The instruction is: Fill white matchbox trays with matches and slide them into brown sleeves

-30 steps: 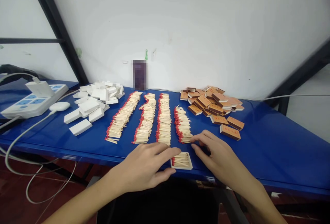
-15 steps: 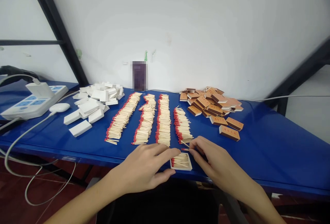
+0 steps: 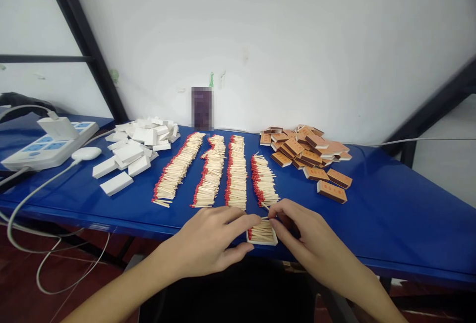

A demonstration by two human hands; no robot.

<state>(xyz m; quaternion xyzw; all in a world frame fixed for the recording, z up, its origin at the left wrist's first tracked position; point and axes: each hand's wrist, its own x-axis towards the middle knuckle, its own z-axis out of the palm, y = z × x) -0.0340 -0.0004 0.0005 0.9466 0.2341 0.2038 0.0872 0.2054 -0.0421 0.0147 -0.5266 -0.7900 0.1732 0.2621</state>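
A small white matchbox tray [image 3: 274,242] sits near the table's front edge with red-tipped matches [image 3: 262,231] lying in it. My left hand [image 3: 211,241] steadies the tray at its left side, index finger at the far corner and thumb at the near one. Over the tray's far right corner, my right hand [image 3: 303,229] pinches a match between thumb and index finger; the fingertips partly hide it. Just beyond lies the shortest row of loose matches [image 3: 265,179], heads to the left.
Three longer match rows [image 3: 236,174] run towards the wall. White inner trays [image 3: 128,152] are heaped at left, orange matchbox sleeves [image 3: 310,157] at right. A power strip [image 3: 48,147] with cables lies far left. A pixelated dark rectangle [image 3: 202,109] stands against the wall.
My right hand has moved slightly left and nearer, bringing its fingertips over the tray's far right corner. The left hand stays at the tray.
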